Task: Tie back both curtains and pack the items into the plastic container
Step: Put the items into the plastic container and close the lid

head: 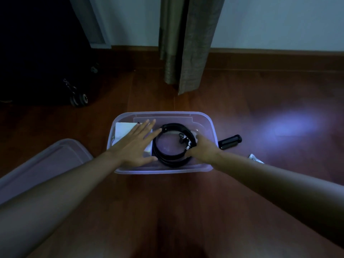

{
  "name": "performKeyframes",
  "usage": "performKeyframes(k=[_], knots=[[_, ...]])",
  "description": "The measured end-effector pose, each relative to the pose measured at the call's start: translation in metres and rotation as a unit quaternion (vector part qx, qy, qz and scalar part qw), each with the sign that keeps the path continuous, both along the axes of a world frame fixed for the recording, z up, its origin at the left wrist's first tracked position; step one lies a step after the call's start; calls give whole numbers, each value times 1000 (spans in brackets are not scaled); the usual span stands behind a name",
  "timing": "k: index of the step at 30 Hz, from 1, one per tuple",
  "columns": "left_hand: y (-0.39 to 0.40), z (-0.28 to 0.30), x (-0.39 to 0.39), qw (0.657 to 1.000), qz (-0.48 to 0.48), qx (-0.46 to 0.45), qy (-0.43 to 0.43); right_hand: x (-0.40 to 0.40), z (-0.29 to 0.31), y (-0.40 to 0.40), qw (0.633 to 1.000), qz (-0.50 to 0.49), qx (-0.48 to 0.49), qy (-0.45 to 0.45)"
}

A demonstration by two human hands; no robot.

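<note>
A: Head view, hand pose?

B: Both arms reach forward into the clear plastic container (211, 125) on the wooden floor (242, 192). The left hand (138, 146) is flat, palm down, fingers spread and straight, grasping nothing. It lies over a white folded item (123, 131) in the left half of the container, fingertips near the coiled black belt (172, 144). The right hand (202, 147) is curled on the right side of the coil, next to the metal buckle (183, 139). Its fingers appear closed around the belt.

A: Location of the remaining items?

B: A black flashlight (230, 142) lies on the floor just beside the right wall of the container. The lid (42, 164) lies on the floor to the left. A curtain (189, 41) hangs at the wall behind.

A: Obscured areas?

B: The left hand covers most of the white item. The right fingertips are hidden behind the coil. A small pale object (256, 158) beyond the right forearm is partly covered and unidentifiable. A dark wheeled case (37, 53) is cut off at the upper left. Lighting is dim.
</note>
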State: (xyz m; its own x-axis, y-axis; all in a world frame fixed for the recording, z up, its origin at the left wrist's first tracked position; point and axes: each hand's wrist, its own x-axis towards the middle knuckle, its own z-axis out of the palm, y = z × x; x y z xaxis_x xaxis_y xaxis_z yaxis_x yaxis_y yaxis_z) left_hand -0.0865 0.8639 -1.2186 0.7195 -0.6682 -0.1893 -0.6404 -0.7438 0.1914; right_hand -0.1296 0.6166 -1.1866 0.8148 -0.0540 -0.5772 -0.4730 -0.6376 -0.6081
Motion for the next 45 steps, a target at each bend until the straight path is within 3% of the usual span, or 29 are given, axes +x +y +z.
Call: performKeyframes(k=[2, 5, 7, 10, 14, 19, 24, 29, 34, 39, 45], knots=[[-11, 7, 0, 999, -2, -34, -28, 0, 17, -21, 998, -7, -20, -58], [-46, 19, 5, 991, -12, -106, -85, -10, 38, -65, 970, -69, -72, -224], [-89, 25, 13, 984, -28, -144, -100, -23, 36, -103, 951, -108, -122, -262], [-174, 24, 23, 972, -87, -186, -112, -52, 9, -160, 961, -110, -200, -156], [-271, 25, 16, 991, -71, -105, -35, -91, -28, -201, 962, -80, -261, 23], [-318, -6, 16, 999, -12, 24, 39, -109, -46, -210, 956, -46, -290, 15], [-321, -13, 17, 997, 18, 3, 73, -103, -41, -209, 957, -35, -287, 41], [-297, 41, 25, 984, 61, -158, 58, -91, -28, -194, 987, -99, -122, 21], [-195, 92, 52, 946, 183, -263, 42, -54, 2, -161, 985, -165, 6, -46], [-108, 74, 48, 928, 293, -213, 85, -12, 30, -118, 949, -270, 148, -74], [-99, 32, 23, 939, 284, -131, 145, 6, 42, -73, 926, -269, 262, -45]])
